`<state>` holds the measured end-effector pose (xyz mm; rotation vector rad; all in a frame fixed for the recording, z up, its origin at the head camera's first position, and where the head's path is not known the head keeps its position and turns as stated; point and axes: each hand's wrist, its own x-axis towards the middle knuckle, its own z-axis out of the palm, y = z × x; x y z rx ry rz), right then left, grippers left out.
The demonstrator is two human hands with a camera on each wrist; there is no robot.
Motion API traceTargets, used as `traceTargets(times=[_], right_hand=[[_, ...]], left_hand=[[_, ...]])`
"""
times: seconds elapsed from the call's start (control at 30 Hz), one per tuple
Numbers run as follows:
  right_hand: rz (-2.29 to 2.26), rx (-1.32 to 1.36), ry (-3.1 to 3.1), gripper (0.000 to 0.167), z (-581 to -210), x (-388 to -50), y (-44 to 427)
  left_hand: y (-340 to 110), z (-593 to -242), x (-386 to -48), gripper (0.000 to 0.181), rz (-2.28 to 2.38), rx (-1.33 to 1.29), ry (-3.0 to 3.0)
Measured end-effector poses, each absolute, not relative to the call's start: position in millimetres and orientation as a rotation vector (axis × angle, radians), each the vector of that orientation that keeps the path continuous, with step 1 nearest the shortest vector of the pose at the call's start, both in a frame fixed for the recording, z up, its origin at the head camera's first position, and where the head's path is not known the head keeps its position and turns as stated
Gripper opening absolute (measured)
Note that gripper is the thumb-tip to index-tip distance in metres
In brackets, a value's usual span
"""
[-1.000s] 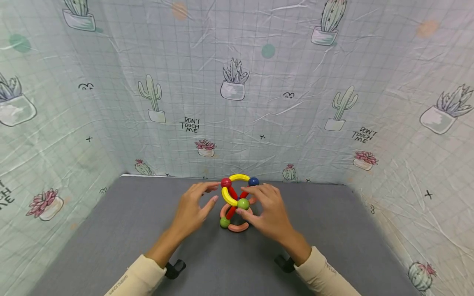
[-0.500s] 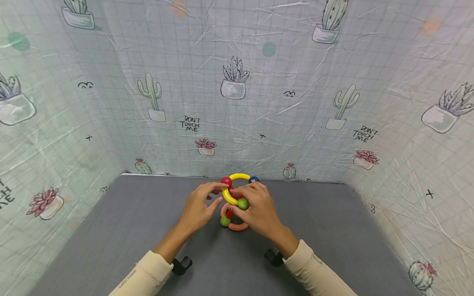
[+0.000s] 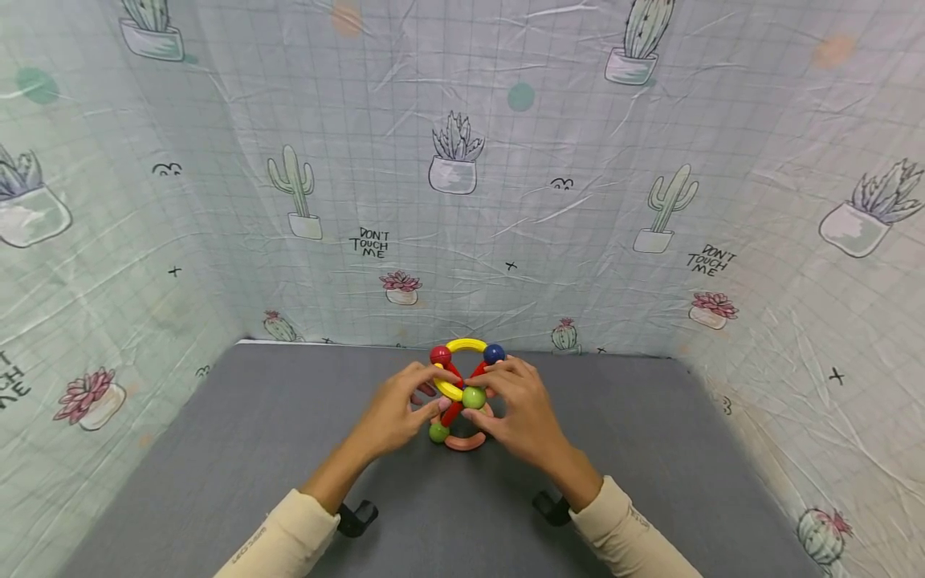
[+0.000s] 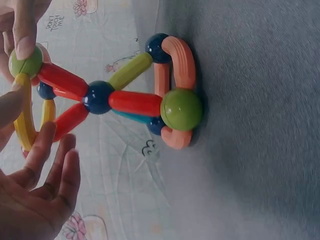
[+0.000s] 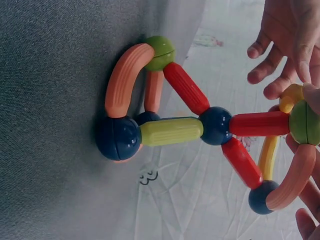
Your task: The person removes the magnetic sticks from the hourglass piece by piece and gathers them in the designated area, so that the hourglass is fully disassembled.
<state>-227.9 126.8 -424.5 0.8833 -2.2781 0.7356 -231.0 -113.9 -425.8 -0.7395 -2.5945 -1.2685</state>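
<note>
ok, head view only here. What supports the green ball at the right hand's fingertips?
Observer: Right wrist view shows a straight glossy red stick meeting the glossy green ball from below.
Operator: Any straight sticks that aren't red?
Observer: Yes, same view: a straight ribbed lime-green stick, lower down.
Operator: Its lower end meets what?
Observer: A glossy dark blue ball at the base.

Left hand (image 3: 393, 413), formerly well to the left of the upper green ball (image 3: 474, 397), now lies nearer that ball, finger and thumb gripping the front yellow curved rod (image 3: 450, 390), whose bow left of the ball appears flatter.
</note>
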Motion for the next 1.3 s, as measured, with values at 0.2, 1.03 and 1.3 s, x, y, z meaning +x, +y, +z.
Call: traceTargets(times=[0.2,1.03,1.3], right_hand=[[0.742,0.887,-2.282,0.041,-424.0,-227.8,127.1],[0.755,0.887,-2.278,0.040,-422.6,-227.6,126.9],[0.765,0.880,-2.298,0.042,-422.2,-226.9,128.2]], left_hand=[[-109.2,-430.1,-231.9,0.027,-1.451,-0.808,-2.578],[-99.2,-439.2,-231.6,0.021,-1.540,-0.737,-2.489],[-97.3,-444.7,-229.3,0.043,-1.629,-0.627,-2.405]])
